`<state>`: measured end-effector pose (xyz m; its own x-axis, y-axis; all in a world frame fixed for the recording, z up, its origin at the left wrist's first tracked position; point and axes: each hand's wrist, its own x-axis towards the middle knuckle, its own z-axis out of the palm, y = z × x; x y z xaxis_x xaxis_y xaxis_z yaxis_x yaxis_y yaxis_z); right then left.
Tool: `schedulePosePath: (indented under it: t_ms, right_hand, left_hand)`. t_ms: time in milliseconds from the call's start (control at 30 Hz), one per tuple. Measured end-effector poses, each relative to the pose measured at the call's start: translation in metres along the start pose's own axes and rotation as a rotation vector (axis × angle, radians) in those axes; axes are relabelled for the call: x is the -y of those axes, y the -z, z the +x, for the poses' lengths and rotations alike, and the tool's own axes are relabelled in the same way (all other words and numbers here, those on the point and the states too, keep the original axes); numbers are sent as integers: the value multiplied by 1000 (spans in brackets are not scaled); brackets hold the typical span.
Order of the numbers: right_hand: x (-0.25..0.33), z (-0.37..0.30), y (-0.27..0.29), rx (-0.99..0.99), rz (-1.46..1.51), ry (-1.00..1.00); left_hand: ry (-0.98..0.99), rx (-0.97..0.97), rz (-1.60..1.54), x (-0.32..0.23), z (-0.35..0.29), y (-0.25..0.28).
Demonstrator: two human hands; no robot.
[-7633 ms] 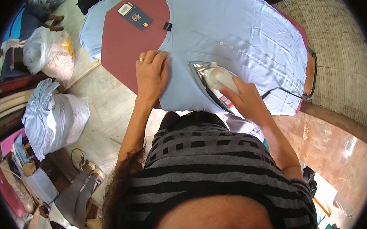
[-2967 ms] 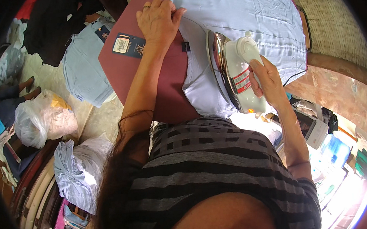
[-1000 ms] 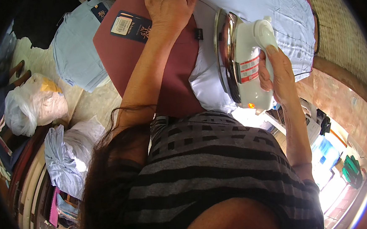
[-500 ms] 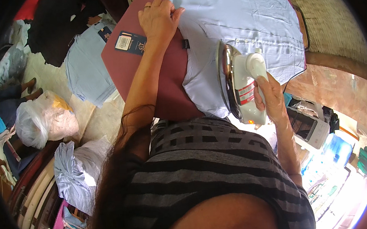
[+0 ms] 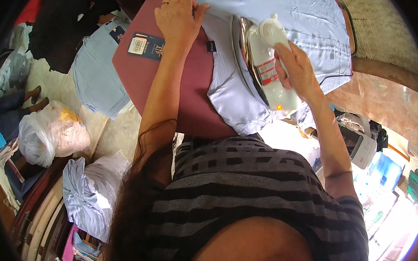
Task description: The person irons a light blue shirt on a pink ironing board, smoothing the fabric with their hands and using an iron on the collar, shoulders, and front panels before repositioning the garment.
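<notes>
A light blue shirt [image 5: 288, 15] with a row of buttons is spread over the maroon ironing board [image 5: 188, 98]. My right hand [image 5: 296, 70] is wrapped around the handle of a white and chrome iron [image 5: 274, 90], its orange lamp lit. The iron rests against the near part of the shirt, its chrome soleplate side facing left; I cannot tell whether it presses fully flat. At the far left of the shirt, my left hand [image 5: 179, 21] is closed at its edge, thumb towards the cloth. Its fingertips are partly hidden. A dark hang tag [image 5: 145, 46] lies beside my left wrist.
Left of the board lies another light blue shirt [image 5: 100, 72]. Filled plastic bags [image 5: 53, 133] and a bundle of pale blue cloth [image 5: 91, 195] sit lower left. A wooden surface [image 5: 384, 103] borders the right, with a greyish appliance [image 5: 361, 147] below it.
My right hand has moved the iron left and farther away from me across the shirt. My left hand has shifted only slightly at the shirt's edge.
</notes>
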<state>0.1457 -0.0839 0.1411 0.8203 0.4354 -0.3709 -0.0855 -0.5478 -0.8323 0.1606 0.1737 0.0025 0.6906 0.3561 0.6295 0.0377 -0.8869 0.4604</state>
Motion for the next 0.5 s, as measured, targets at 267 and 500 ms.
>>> schedulePosePath:
  t_ms: [267, 500]
  right_hand:
    - [-2, -4, 5, 12, 85, -36]
    - [-6, -1, 9, 20, 112, -22]
  left_hand:
    - [11, 27, -68, -14, 7, 18]
    - [-26, 66, -116, -10, 11, 26]
